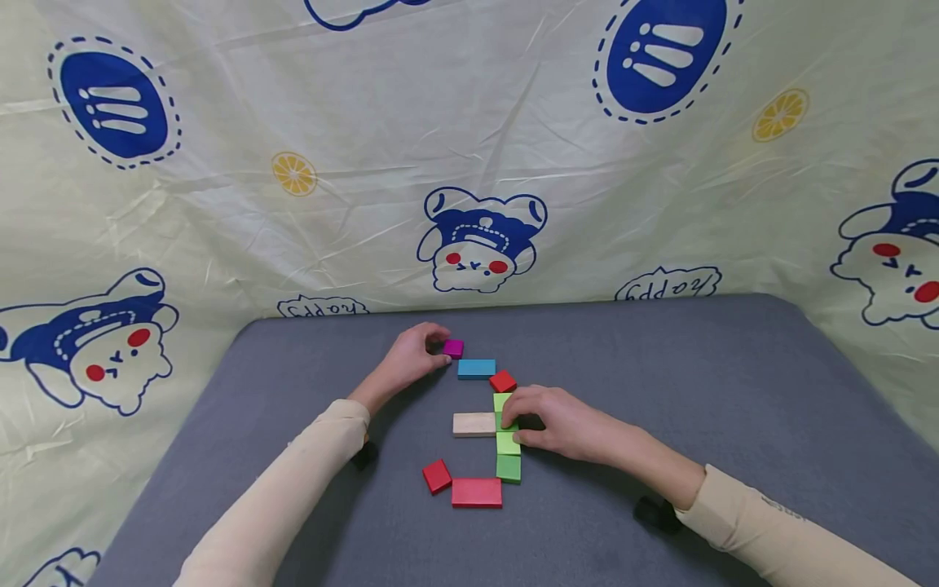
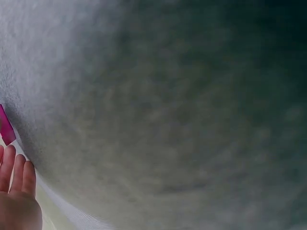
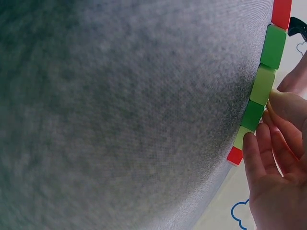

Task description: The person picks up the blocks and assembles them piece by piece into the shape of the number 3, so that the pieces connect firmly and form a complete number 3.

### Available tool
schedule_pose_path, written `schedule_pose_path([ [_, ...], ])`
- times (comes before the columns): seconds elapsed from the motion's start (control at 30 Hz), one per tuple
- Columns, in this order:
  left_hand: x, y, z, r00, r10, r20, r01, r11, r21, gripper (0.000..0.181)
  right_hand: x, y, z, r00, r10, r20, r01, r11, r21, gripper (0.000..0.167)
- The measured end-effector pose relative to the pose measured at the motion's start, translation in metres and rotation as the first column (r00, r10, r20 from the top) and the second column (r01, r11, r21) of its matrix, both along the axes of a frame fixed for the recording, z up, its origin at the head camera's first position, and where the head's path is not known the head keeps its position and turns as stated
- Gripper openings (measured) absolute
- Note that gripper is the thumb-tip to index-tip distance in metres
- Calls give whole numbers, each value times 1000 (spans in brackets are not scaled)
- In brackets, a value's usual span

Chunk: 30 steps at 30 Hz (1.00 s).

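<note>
In the head view, my left hand point(image 1: 408, 356) pinches a small magenta block point(image 1: 454, 349) at the far end of a line of blocks, thumb and finger at its sides. That block point(image 2: 6, 128) shows at the left edge of the left wrist view. Over the upright column, my right hand point(image 1: 561, 420) has its curled fingers on a green block point(image 1: 500, 421). Its thumb lies by the light green block point(image 1: 508, 443) nearer me. The right wrist view shows this green block point(image 3: 252, 115) between thumb and fingers.
A blue block point(image 1: 477, 369) and a red block point(image 1: 503, 381) link the magenta block to the column. A pale wooden block point(image 1: 473, 425) juts left from it. Nearer lie another green block point(image 1: 509, 468), a long red block point(image 1: 477, 493) and a tilted red block point(image 1: 437, 477) on the grey table point(image 1: 587, 350).
</note>
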State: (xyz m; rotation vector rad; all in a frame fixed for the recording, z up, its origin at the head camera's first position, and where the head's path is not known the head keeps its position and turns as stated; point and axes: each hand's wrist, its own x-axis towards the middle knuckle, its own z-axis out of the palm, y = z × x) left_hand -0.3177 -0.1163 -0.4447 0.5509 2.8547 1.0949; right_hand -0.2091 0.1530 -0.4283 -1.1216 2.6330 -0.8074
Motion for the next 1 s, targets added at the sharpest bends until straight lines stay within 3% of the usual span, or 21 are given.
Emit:
schedule_pose_path([
  [0.33,-2,4,2,999,-34,14,35,995,-94,32,1,-1,0,1000,-9,9,9,1000,3,18],
  [0.73,0,-8,5,998,-54,27,57,994,-95,27,1,0,0,1000,-11,2,11,1000,7,18],
  [1.0,8,-18,7,996,-81,25,82,995,-63,27,1,0,0,1000,-9,-4,9,1000,2,18],
])
